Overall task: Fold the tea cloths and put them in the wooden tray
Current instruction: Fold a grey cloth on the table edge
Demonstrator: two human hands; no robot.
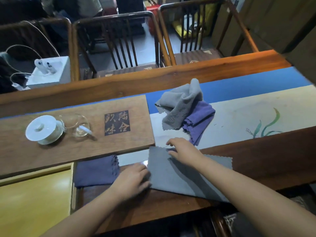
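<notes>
A grey tea cloth [191,178] lies spread flat on the table in front of me. My left hand [132,180] rests at its left edge, fingers on the cloth. Near the cloth's far left corner my right hand [183,150] presses down with straight fingers. A folded dark purple cloth [96,171] lies to the left of my left hand. Further back a crumpled grey cloth [179,106] sits on a crumpled purple cloth [199,120]. The pale yellow wooden tray [34,197] is at the lower left.
A wooden tea board [77,134] carries a white lidded cup [43,130] and a glass pitcher [77,124]. A blue and cream table runner [248,110] runs to the right. Wooden chairs [119,45] stand behind the table.
</notes>
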